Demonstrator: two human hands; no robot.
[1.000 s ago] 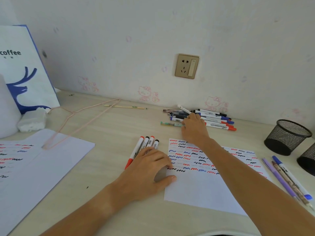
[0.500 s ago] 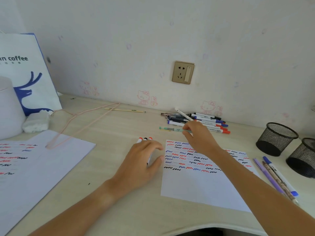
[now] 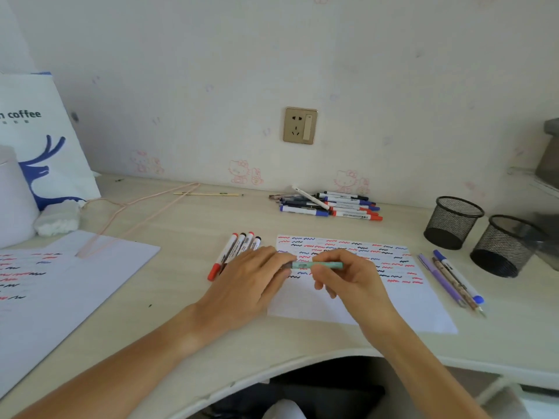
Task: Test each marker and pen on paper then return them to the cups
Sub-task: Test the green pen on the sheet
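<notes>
A pale green pen [image 3: 316, 264] is held level above the upper half of a sheet of paper [image 3: 393, 300] that is covered in short red, blue and black squiggles. Its long axis runs left to right across the person's front. The right hand [image 3: 351, 276] pinches the right half of the barrel between thumb and curled fingers. The left hand [image 3: 252, 281] meets the pen's left end with its fingertips closed on it, probably on the cap, though the cap itself cannot be made out. Pulling the two hands apart along that line would likely uncap it.

Just left of the paper lie four markers [image 3: 234, 252] side by side. Behind it, near the wall, is a loose pile of pens and markers [image 3: 329, 205]. To the right lie three more pens [image 3: 453, 278], and beyond them stand two black mesh cups [image 3: 481, 234].

All this rests on a light wooden desk [image 3: 187, 300] against a pale wall with a power socket [image 3: 300, 125]. A second scribbled sheet [image 3: 69, 285] lies at far left
</notes>
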